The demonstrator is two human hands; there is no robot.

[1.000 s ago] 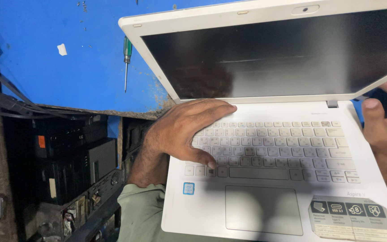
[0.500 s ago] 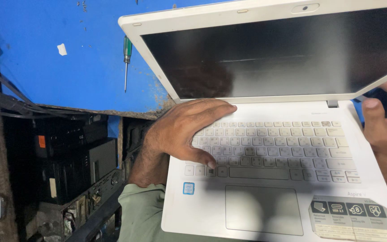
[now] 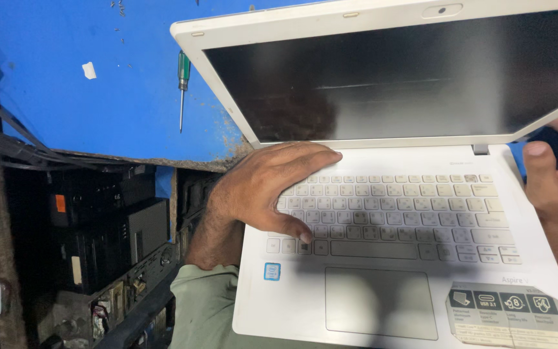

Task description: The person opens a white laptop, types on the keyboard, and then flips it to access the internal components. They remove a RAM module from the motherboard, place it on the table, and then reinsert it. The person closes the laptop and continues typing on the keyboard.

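On the blue tabletop [image 3: 98, 110] sits one white laptop [image 3: 395, 258], open, its front part sticking out past the edge, so it could tip and fall if pushed. Two hands touch it: the left hand [image 3: 269, 190] lies flat and spread on the keys, while the right hand [image 3: 553, 181] curls at the side, holding something dark I cannot make out. One green screwdriver [image 3: 183, 87] lies near.
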